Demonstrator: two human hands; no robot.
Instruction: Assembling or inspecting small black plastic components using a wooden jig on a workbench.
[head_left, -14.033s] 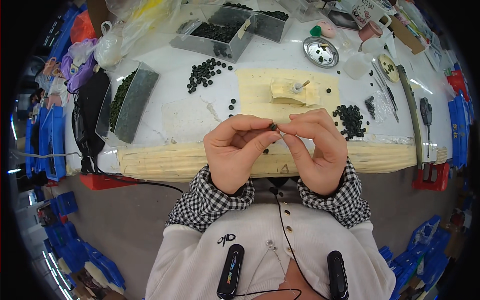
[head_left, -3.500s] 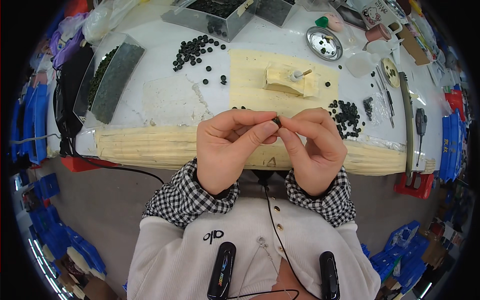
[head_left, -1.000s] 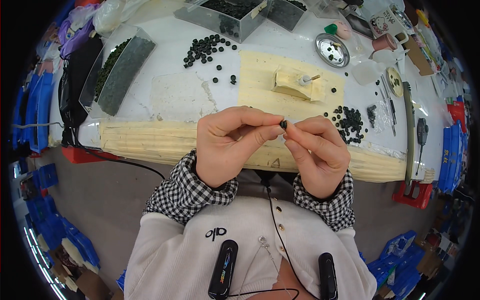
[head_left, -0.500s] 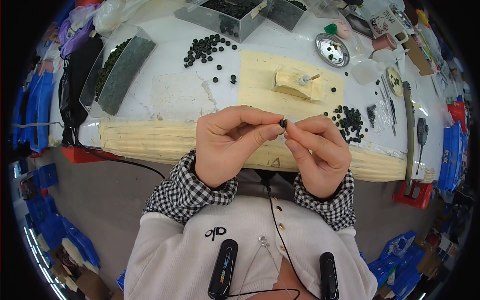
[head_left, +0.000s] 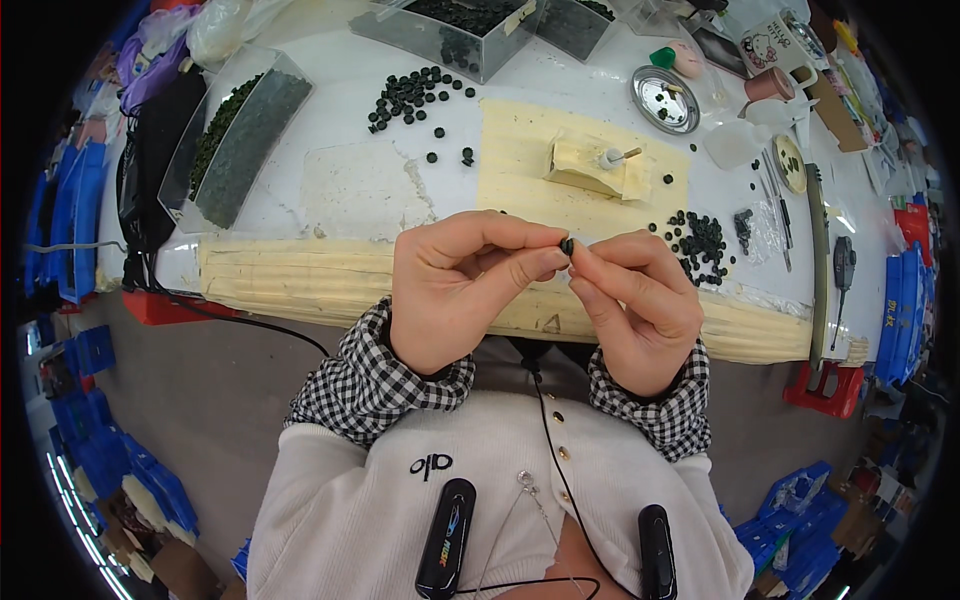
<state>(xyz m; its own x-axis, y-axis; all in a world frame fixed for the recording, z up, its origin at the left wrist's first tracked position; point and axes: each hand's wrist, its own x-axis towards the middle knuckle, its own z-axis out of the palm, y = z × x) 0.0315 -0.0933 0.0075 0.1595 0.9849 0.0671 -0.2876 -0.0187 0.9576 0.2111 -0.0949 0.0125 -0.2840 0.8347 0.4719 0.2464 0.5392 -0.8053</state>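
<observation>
A small round black part (head_left: 567,246) is pinched between the fingertips of both hands, above the table's front edge. My left hand (head_left: 450,285) grips it from the left with thumb and forefinger. From the other side, the thumb and forefinger of my right hand (head_left: 640,305) press on it. Its fine detail is too small to make out. Beyond the hands stands a cream block (head_left: 585,170) with a white peg holder (head_left: 612,158) and a thin brown stick, on a yellowish sheet (head_left: 510,140). A pile of similar black parts (head_left: 700,240) lies right of my right hand.
More black parts (head_left: 410,95) are scattered at the far left of the sheet. Clear bins (head_left: 490,50) hold dark pieces at the back, and another bin (head_left: 250,140) stands left. At right are a round metal dish (head_left: 665,100), tweezers (head_left: 778,200) and a dark-handled tool (head_left: 843,265).
</observation>
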